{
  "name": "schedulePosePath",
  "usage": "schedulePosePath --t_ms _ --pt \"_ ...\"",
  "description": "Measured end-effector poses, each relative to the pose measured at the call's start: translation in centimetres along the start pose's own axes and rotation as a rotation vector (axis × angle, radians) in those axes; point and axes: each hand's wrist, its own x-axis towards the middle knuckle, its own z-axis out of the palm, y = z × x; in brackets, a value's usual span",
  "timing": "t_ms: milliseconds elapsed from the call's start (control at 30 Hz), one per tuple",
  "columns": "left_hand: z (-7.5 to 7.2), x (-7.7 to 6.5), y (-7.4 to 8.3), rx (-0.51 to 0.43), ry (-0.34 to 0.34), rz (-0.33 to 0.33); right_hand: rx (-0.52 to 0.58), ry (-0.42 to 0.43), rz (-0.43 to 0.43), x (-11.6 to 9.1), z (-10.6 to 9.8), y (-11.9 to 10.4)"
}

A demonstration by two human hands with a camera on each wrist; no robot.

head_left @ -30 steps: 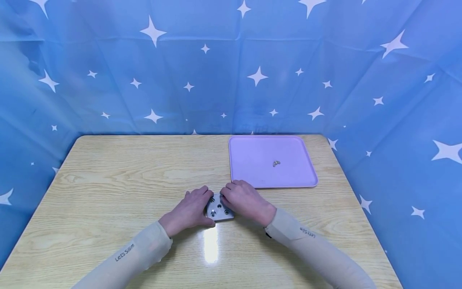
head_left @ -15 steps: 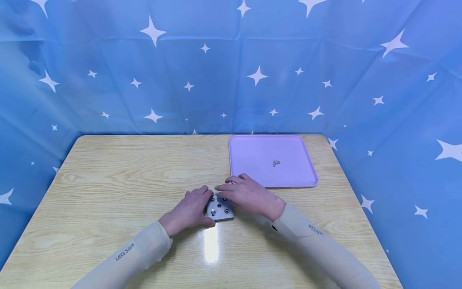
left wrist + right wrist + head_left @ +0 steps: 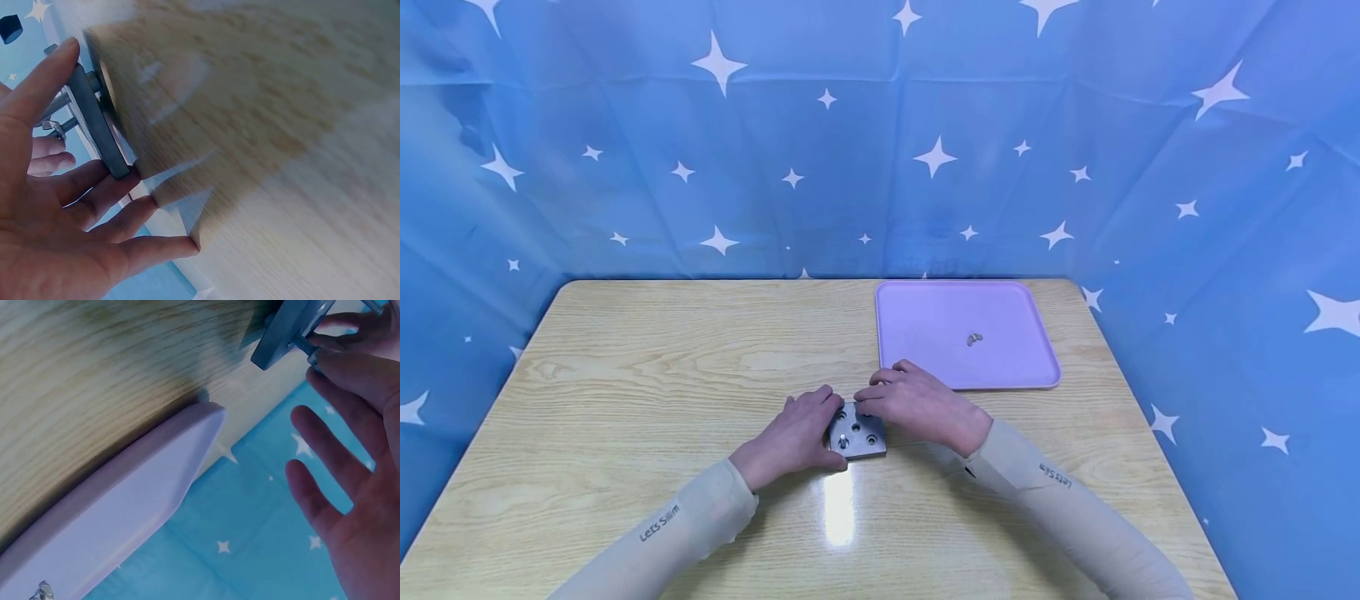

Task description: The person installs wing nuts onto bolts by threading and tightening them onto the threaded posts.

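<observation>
A grey metal plate (image 3: 857,446) with several round holes lies on the table between both hands. My left hand (image 3: 801,433) holds it by its left side, thumb (image 3: 59,65) on one edge and fingers on the opposite edge. Threaded bolts (image 3: 61,102) stick out of its upper face. At the plate's far right corner is my right hand (image 3: 921,406). Its thumb and index finger pinch a small wing nut (image 3: 313,357) at the end of a bolt (image 3: 303,344), while the other fingers are spread. The pinching fingertips partly hide the nut.
A purple tray (image 3: 940,312) stands just behind the right hand, with small metal wing nuts (image 3: 974,339) in it. Wood-grain table (image 3: 662,358) surrounds the plate. A blue star-patterned cloth (image 3: 850,167) hangs behind the table and along its sides.
My right hand has shifted slightly right and turned, its outer fingers lifting and spreading from their earlier curl at the plate. The left hand and the plate have kept their place.
</observation>
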Motion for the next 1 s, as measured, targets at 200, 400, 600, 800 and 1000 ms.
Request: schedulePosePath --t_ms 200,400,600,800,1000 --pt "0.0 0.0 0.0 -0.004 0.006 -0.003 -0.023 0.103 0.037 0.3 0.8 -0.2" --pt "0.0 0.0 0.0 -0.004 0.000 -0.010 -0.025 0.124 0.080 0.6 1.4 -0.7" --pt "0.0 0.0 0.0 -0.008 -0.010 -0.011 0.079 0.178 0.140 0.7 1.7 -1.3" --pt "0.0 0.0 0.0 -0.010 -0.011 -0.008 0.153 0.166 0.207 0.9 1.7 -1.8" --pt "0.0 0.0 -0.1 -0.001 -0.006 -0.001 0.160 0.102 0.216 0.7 1.2 -1.5"
